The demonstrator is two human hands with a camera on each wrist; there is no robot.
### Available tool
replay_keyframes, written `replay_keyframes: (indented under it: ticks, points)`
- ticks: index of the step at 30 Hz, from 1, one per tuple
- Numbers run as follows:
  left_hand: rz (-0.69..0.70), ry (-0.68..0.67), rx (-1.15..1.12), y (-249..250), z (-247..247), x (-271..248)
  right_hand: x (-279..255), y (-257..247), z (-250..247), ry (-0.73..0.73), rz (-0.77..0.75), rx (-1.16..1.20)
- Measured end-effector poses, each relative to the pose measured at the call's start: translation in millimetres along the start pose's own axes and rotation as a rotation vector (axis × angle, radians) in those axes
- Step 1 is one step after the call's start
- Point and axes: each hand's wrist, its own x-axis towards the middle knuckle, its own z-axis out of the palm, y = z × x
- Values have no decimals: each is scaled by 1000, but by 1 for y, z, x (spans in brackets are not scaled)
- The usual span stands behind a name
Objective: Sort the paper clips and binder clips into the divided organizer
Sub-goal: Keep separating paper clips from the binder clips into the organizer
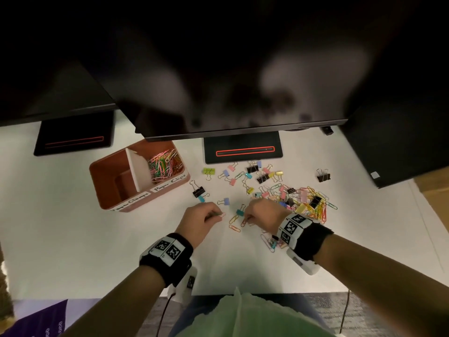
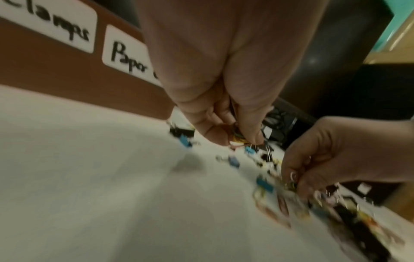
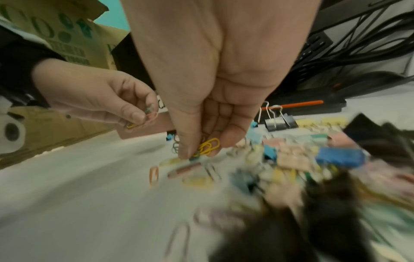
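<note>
The left hand (image 1: 199, 218) pinched a small bunch of paper clips (image 1: 221, 214), their ends pointing right. The right hand (image 1: 261, 214) gripped yellow clips (image 3: 209, 146) above the white worktop (image 1: 97, 239). Beyond, the organizer (image 1: 126, 200) stood skewed under dark monitors (image 1: 243, 69).

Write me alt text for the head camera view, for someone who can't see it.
Seen from above, a person's left hand and right hand each pinch coloured paper clips over a white desk, beside a scattered pile of paper clips and binder clips. Behind and left stands a brown divided organizer: its paper clip side is partly filled, its other side looks empty.
</note>
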Motion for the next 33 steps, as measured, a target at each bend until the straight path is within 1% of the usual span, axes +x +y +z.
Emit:
replay_keyframes:
  ticks: [2, 5, 8, 10, 12, 14, 15, 16, 17, 19, 21, 22, 23, 25, 27, 30, 33]
  points:
    - [8, 69, -62, 2, -24, 1, 0, -11, -15, 68, -23, 54]
    - [9, 215, -116, 1, -69, 7, 14, -40, -47, 193, -91, 101]
    - [-34, 367, -97, -3, -112, 19, 39, -77, -82, 367, -169, 142]
    - [-82, 428, -48, -11, -133, 31, 64, -102, -102, 448, -184, 178]
    - [-145, 418, -13, -19, -146, 41, 91, -123, -116, 482, -153, 205]
    - [-182, 361, 75, -22, -152, 47, 110, -136, -119, 452, -107, 236]
    - [-183, 342, 126, -20, -153, 47, 115, -138, -116, 435, -98, 255]
    - [-152, 341, 174, -17, -154, 45, 117, -137, -113, 434, -103, 281]
    - [-91, 350, 204, -14, -153, 42, 116, -134, -109, 453, -124, 321]
    - [49, 358, 186, -2, -147, 34, 103, -121, -101, 535, -208, 402]
    - [124, 308, 108, 10, -133, 29, 84, -96, -91, 608, -277, 416]
    - [153, 273, 73, 16, -124, 29, 74, -80, -87, 630, -277, 392]
    - [181, 239, 47, 21, -112, 31, 63, -62, -81, 641, -252, 365]
    - [208, 167, 26, 30, -86, 38, 44, -22, -71, 641, -145, 334]
    - [170, 96, 33, 37, -58, 48, 27, 18, -62, 610, -13, 294]
    - [111, 8, 148, 47, -21, 70, 8, 68, -53, 488, 156, 211]
    - [59, -59, 249, 56, 5, 93, 1, 91, -46, 373, 211, 191]
